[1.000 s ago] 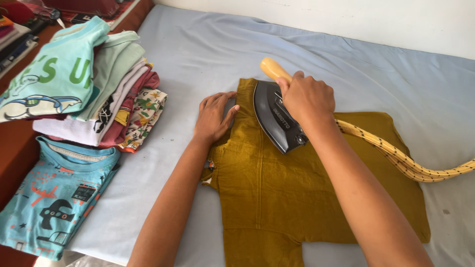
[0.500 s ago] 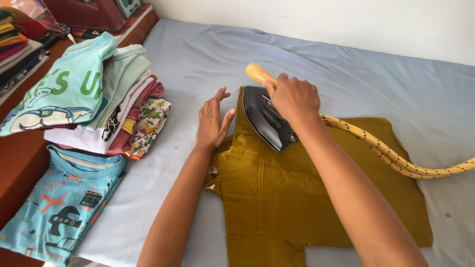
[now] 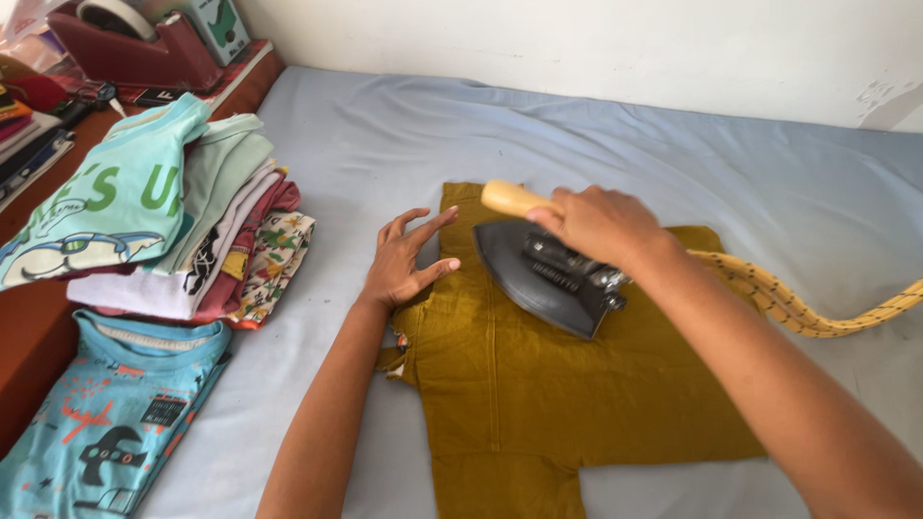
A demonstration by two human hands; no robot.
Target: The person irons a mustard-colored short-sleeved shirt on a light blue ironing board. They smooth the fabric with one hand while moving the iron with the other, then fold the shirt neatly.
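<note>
A single head-worn view looks steeply down from close above onto the pale blue sheet-covered surface [image 3: 365,144].

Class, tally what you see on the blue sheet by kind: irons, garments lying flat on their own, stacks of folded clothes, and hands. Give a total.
Irons: 1
Flat garments: 2, mustard shirt, teal printed shirt
Folded stacks: 1
Hands: 2, left hand, right hand
Total: 6

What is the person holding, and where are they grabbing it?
The right hand grips the dark iron by its yellow handle. The left hand holds nothing; it lies flat at the mustard shirt's edge.
</note>
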